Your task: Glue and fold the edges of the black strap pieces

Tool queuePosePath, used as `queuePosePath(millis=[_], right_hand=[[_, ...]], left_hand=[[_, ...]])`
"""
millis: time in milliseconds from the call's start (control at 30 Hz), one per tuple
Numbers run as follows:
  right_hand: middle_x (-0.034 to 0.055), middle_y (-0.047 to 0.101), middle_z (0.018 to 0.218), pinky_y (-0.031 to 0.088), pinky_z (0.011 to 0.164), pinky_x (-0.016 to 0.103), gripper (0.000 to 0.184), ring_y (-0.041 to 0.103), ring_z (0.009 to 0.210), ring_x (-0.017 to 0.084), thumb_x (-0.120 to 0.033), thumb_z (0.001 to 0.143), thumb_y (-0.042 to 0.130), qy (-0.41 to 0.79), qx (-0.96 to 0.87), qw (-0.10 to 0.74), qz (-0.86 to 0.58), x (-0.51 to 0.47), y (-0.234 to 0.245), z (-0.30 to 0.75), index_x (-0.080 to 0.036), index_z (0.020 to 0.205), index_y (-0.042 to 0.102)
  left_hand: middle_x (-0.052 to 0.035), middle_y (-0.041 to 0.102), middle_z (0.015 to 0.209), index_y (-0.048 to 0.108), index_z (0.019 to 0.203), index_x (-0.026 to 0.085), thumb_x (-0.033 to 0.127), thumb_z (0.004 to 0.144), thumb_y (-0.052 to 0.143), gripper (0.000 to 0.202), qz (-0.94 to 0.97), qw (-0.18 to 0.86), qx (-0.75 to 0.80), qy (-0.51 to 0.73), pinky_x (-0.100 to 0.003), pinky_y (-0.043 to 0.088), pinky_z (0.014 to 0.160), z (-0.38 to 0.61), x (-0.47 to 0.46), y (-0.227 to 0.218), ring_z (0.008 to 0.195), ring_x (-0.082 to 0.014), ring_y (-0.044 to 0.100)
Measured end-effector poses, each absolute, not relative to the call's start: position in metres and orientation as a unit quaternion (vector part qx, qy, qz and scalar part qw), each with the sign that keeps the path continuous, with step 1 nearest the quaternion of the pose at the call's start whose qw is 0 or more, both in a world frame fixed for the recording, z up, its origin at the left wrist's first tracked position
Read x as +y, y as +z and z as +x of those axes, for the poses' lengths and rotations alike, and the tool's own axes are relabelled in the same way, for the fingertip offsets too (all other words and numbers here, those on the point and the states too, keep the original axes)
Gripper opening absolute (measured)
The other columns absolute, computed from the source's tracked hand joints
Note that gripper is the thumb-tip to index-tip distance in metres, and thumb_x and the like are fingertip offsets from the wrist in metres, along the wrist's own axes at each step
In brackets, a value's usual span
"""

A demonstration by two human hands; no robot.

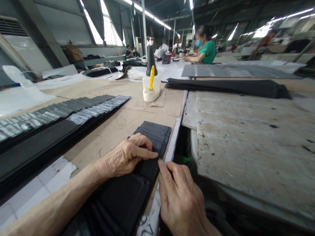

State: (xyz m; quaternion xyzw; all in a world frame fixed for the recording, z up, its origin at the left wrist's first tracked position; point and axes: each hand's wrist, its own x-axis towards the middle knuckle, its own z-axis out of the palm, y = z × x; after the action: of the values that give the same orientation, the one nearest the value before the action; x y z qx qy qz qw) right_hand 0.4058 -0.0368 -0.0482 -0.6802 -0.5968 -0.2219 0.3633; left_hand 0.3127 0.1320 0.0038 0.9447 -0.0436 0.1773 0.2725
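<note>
A black fabric piece (118,196) lies along the table's right edge, its far end reaching a ribbed dark stack (157,134). My left hand (133,152) rests on it, fingers curled and index fingertip pressed at the right edge. Close by, my right hand (180,193) has thumb and forefinger pinched at that same edge, just off the table's side. The fingertips of both hands almost meet. What lies under my left palm is hidden.
Overlapping black strips with whitish, shiny ends (98,111) spread at left. Ahead stands a white plastic container (152,95) with a yellow-handled brush (152,77). A gap separates the worn board (246,131) at right, with black sheets (226,86) behind it. A person in green (209,52) works farther back.
</note>
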Motion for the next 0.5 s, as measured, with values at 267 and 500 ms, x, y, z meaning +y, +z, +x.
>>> queuePosePath(millis=[267,500], right_hand=[[0.0123,0.056,0.085,0.048,0.062,0.034,0.028,0.051,0.077,0.020,-0.013,0.083,0.046,-0.208,-0.585,0.395,-0.677,-0.037,-0.045,0.409,-0.003,0.106,0.059],[0.0090,0.057,0.083,0.049,0.067,0.030,0.020,0.054,0.077,0.017,-0.015,0.085,0.047,-0.215,-0.548,0.414,-0.695,-0.042,-0.047,0.421,-0.008,0.099,0.060]], left_hand=[[-0.0056,0.054,0.090,0.064,0.106,0.024,0.006,0.086,0.037,0.038,0.956,0.228,-0.072,0.172,-0.028,0.041,0.077,0.311,0.134,0.002,0.086,-0.0138,0.049],[-0.0062,0.053,0.093,0.063,0.106,0.024,0.005,0.083,0.034,0.042,0.964,0.197,-0.086,0.157,-0.032,0.040,0.081,0.311,0.135,0.003,0.087,-0.0152,0.048]])
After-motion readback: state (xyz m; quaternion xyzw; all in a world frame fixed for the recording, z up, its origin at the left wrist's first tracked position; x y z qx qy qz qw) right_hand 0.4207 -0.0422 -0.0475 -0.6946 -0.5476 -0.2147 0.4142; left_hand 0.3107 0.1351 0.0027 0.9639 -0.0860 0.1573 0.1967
